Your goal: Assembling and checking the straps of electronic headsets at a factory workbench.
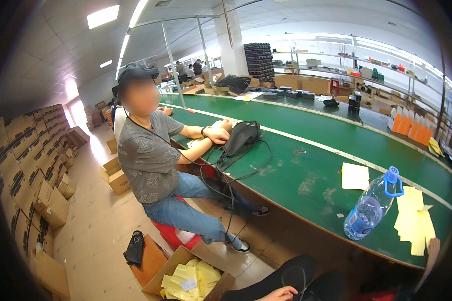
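Observation:
My left hand (278,294) is low at the bottom edge, over my dark-clothed lap. Its fingers are curled together beside a thin looping cable (305,279); whether they grip it is hidden. At the far right, my right hand (433,247) shows only as a narrow strip by the edge of some yellow sheets (413,215). What its fingers do cannot be made out. The sheets lie on the green bench (301,175), next to a large clear bottle (369,208) with a blue cap and handle, partly filled.
A seated co-worker (153,145) on the left handles a black bag (242,138) with trailing straps. Another yellow sheet (354,175) lies near the bottle. An open carton (173,268) of yellow packets stands on the floor. Orange-and-white boxes (411,125) stand beyond the bench.

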A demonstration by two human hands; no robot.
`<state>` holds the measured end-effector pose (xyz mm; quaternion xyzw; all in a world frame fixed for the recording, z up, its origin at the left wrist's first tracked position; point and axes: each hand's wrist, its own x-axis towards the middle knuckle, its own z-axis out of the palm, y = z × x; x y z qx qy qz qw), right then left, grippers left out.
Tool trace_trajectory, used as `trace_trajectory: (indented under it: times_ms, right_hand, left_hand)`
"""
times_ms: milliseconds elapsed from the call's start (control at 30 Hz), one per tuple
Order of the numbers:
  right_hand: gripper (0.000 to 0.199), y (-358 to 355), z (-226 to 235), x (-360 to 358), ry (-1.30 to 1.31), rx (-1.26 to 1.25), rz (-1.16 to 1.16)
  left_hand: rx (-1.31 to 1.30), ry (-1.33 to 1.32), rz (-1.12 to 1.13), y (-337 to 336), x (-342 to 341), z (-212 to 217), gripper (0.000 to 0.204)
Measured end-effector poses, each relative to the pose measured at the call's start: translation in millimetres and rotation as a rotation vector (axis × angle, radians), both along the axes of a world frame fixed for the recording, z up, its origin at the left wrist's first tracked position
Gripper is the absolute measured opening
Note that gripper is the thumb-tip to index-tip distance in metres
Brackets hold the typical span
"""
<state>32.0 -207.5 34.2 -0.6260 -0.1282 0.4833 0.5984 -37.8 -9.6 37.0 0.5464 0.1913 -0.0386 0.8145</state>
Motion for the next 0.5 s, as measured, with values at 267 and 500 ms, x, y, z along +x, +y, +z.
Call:
trace_trajectory:
  times_ms: [267,500]
  right_hand:
    - [0.022,6,1,-5,-0.008,-0.029,0.069]
    - [0.023,8,-4,-16,-0.035,0.004,0.136]
  left_hand:
    - [0.208,-0.041,-0.084,9,-8,6,0.03]
    - [-0.084,0.112,-0.204,-8,-18,19,0.037]
